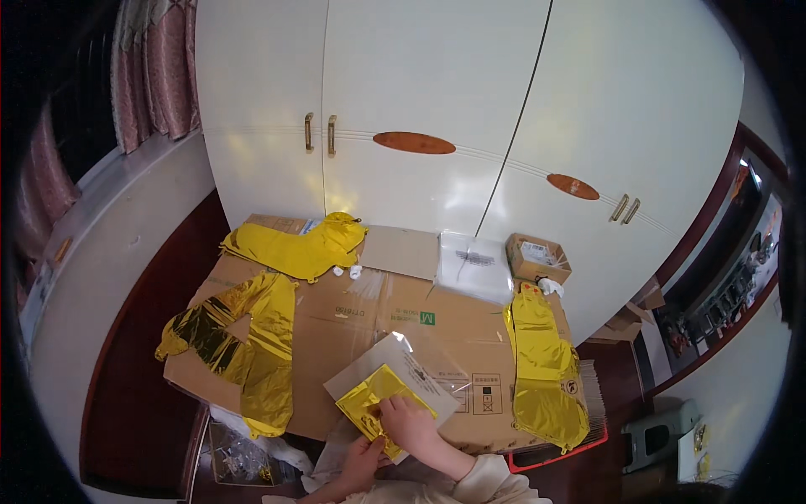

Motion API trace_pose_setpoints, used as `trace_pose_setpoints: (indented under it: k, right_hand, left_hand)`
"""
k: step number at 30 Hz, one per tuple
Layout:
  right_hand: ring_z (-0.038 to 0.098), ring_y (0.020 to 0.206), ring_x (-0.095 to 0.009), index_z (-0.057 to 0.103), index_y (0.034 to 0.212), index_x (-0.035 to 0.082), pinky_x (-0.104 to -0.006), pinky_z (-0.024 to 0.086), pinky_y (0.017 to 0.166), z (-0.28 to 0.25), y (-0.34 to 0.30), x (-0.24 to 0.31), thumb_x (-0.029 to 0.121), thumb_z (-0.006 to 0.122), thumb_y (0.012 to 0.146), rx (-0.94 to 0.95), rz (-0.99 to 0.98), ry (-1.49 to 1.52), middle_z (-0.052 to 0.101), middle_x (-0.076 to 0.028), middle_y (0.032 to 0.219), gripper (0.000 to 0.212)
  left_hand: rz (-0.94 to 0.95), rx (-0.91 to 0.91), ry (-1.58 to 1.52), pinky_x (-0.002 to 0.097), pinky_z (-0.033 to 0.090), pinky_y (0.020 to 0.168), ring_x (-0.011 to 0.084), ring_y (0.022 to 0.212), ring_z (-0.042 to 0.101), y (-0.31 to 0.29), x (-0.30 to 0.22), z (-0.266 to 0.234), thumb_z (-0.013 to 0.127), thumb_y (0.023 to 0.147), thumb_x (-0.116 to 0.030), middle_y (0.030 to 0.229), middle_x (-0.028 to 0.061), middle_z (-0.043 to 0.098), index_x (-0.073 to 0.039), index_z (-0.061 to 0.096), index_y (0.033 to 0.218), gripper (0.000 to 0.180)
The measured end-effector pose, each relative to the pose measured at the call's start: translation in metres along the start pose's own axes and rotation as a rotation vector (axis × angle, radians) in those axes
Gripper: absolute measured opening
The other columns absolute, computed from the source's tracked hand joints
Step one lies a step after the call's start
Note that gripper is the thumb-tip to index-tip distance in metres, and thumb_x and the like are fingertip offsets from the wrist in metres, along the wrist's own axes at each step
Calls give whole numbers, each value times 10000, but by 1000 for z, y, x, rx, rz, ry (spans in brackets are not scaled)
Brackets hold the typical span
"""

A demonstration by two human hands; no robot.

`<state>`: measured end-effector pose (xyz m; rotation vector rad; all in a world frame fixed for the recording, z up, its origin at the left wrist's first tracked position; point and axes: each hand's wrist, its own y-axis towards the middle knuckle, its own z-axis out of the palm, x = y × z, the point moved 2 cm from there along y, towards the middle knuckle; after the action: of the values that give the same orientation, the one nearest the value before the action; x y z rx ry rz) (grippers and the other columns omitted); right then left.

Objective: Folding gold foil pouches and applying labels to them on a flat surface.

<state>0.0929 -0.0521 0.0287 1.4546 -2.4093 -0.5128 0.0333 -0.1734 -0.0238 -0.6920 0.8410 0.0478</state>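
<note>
A folded gold foil balloon point(375, 393) lies on a grey-white card with a clear plastic bag point(399, 357), tilted at the front of the cardboard surface. My left hand point(364, 464) pinches the balloon's near corner. Just above it, my right hand point(407, 422) has its fingers curled down onto the foil, gripping it near the middle. The fingertips of both hands are partly hidden by the foil and the hands themselves. Flat gold foil balloons lie around: one at the back left point(294, 249), one at the left point(267, 344), one at the right point(541, 361).
Flattened cardboard point(336, 323) covers the work surface. At the back are a stack of clear plastic bags point(474, 269) and a small open carton point(537, 259). White cabinet doors point(428, 67) stand behind. A bin with clear plastic point(243, 458) sits below left, a grey stool point(655, 433) at right.
</note>
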Motion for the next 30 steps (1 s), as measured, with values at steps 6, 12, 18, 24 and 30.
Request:
trace_pose_setpoints:
  k: [6,12,18,24,30]
  right_hand:
    - [624,707,-190,541,851,116,-325,512,519,-4,-5,-5,194,635,815,50,39,72,529,-25,775,127]
    - [623,698,-218,565,822,125,-338,529,547,-14,-16,8,214,689,766,112,-28,143,554,-36,758,163]
    - [623,701,-220,564,889,121,-342,525,552,-4,-28,20,211,678,780,149,-31,127,565,-34,795,181]
    - [616,716,-191,563,878,113,-325,508,539,13,-27,26,192,634,812,86,-87,171,553,-30,787,125]
    - [597,751,-209,543,873,86,-335,520,568,-3,-26,29,151,605,770,182,-112,151,527,-54,805,137]
  left_hand:
    - [-60,55,-41,337,577,804,193,935,675,3,18,-13,508,1011,-161,1077,93,656,-30,538,1209,239]
    - [-94,51,-81,348,583,805,237,976,681,-7,16,-45,504,1005,-134,1114,138,670,20,531,1239,282]
    - [-112,14,89,335,585,784,254,914,702,-7,33,-82,506,1017,-158,1099,158,684,47,554,1222,293]
    - [-149,12,76,334,587,783,255,923,704,-17,23,-57,515,1021,-181,1087,165,687,51,571,1177,286]
    - [-121,27,72,315,584,771,220,889,705,1,25,-53,542,1011,-187,1003,132,703,51,598,1102,261]
